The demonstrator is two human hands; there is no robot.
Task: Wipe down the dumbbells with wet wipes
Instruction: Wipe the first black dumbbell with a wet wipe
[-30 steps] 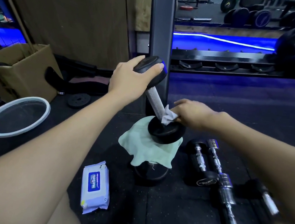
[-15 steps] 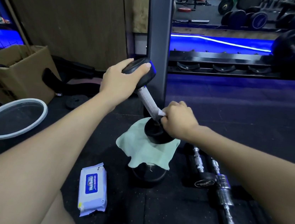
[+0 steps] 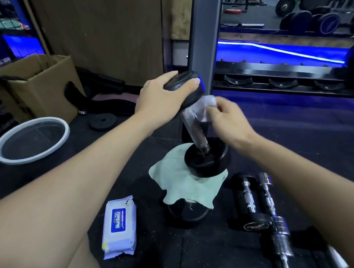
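A black dumbbell (image 3: 205, 159) stands tilted, its lower head resting on a pale green cloth (image 3: 179, 183) that covers another black weight. My left hand (image 3: 160, 98) grips the upper head of the dumbbell. My right hand (image 3: 229, 120) pinches a white wet wipe (image 3: 206, 106) against the top of the metal handle, just under the upper head. A pack of wet wipes (image 3: 119, 229) lies on the floor in front of the cloth.
More dumbbells (image 3: 249, 205) and a chrome bar (image 3: 279, 233) lie on the black mat at the right. A round grey-rimmed basin (image 3: 8, 157) and a cardboard box (image 3: 32, 87) sit at the left. A rack post (image 3: 202, 36) rises right behind the dumbbell.
My right hand slid the wipe up the handle from the lower head to just below the upper head. My left hand kept its hold on the top.
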